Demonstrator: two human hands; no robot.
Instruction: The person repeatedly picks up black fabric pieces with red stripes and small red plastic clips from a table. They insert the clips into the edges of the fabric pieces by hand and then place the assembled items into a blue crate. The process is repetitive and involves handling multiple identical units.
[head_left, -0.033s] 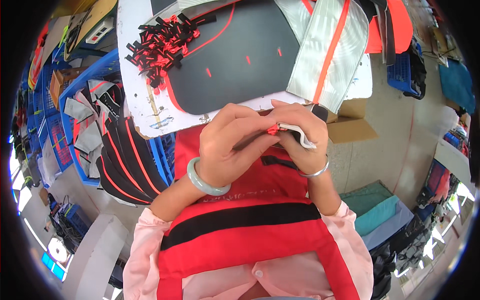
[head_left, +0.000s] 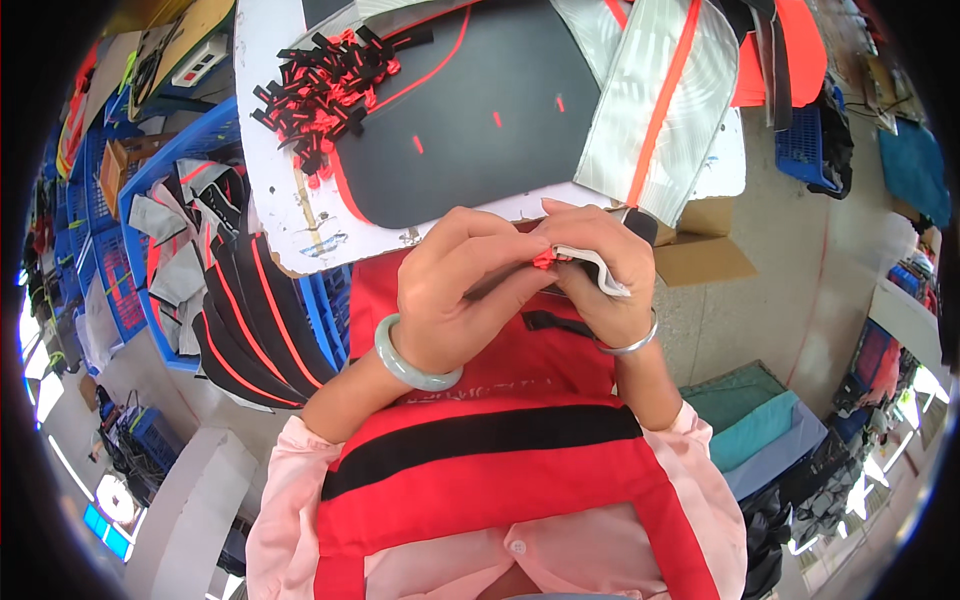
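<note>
Over my lap, close to the table's near edge, my two hands meet fingertip to fingertip. My left hand (head_left: 455,285) is closed in a pinch on a small red piece (head_left: 543,259), much like the red ends of the tabs piled on the table. My right hand (head_left: 612,262) is closed on a folded strip of white material (head_left: 597,268), which curls out below its fingers. Red and white touch between the fingertips; the rest of both pieces is hidden. Beyond my hands lies a dark grey panel (head_left: 480,120) with short red marks and red edging.
A pile of black-and-red tabs (head_left: 325,95) covers the panel's left corner on the white table (head_left: 290,235). Silver-grey fabric with an orange stripe (head_left: 655,110) overhangs at right. Left stands a blue basket (head_left: 135,225) of cut pieces; right, an open cardboard box (head_left: 710,255).
</note>
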